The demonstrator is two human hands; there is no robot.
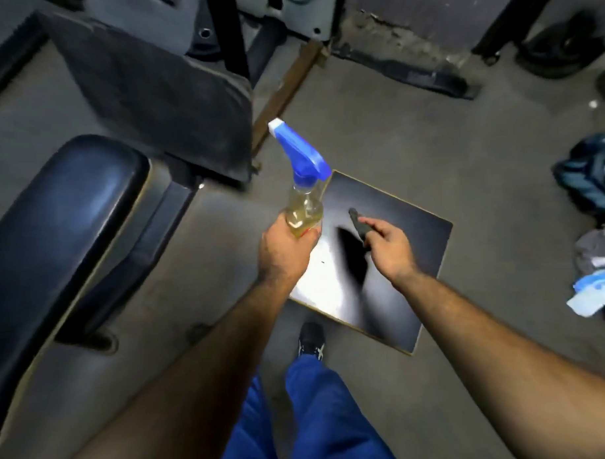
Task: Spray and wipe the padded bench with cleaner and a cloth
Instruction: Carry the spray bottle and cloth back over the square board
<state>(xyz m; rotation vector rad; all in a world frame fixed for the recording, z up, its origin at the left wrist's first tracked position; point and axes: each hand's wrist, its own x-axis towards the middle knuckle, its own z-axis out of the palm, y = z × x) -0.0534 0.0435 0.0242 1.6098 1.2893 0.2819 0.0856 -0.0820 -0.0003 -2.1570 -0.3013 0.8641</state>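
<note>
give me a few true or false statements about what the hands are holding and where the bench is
1. The left hand grips a spray bottle with a blue trigger head. True.
2. The liquid in the spray bottle is dark red. False: it is pale yellow.
3. The right hand holds a dark cloth. True.
4. The padded bench lies to the right of both hands. False: it is on the left of the view.
5. The spray bottle stands on the floor. False: it is held up in the left hand's grip, above the dark square board on the floor.
</note>
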